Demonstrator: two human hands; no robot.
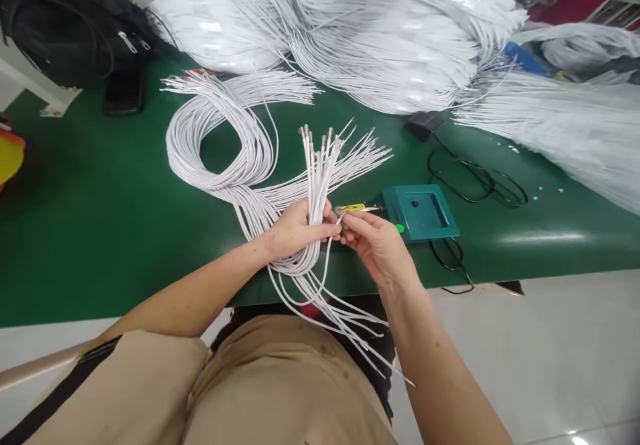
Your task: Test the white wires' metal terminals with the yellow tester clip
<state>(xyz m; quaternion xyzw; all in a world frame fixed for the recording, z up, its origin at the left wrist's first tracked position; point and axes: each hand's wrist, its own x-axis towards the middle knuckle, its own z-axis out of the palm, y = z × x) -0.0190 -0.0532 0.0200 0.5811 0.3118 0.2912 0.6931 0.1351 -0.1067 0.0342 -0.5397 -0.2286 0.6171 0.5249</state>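
Observation:
My left hand [295, 230] is closed round a bundle of white cables [318, 188], whose stripped or metal-tipped ends point up and away from me. Just right of it, my right hand [376, 238] pinches the end of a single white cable [327, 258] between thumb and fingertips. The other cable ends hang down over the table's front edge towards my lap. Beneath and behind the left hand lies a looped coil of white cables [220, 158]. Beyond my right fingers is a small teal device [420, 212], with a yellow-labelled tool [353, 208] at its left side.
Large heaps of white cables [390, 32] fill the back of the green table [100, 232], with more cables [560, 112] at the right. A black bag [65, 32] and a phone [124, 92] lie at the far left. A black cord [480, 172] with an adapter [424, 125] trails near the device.

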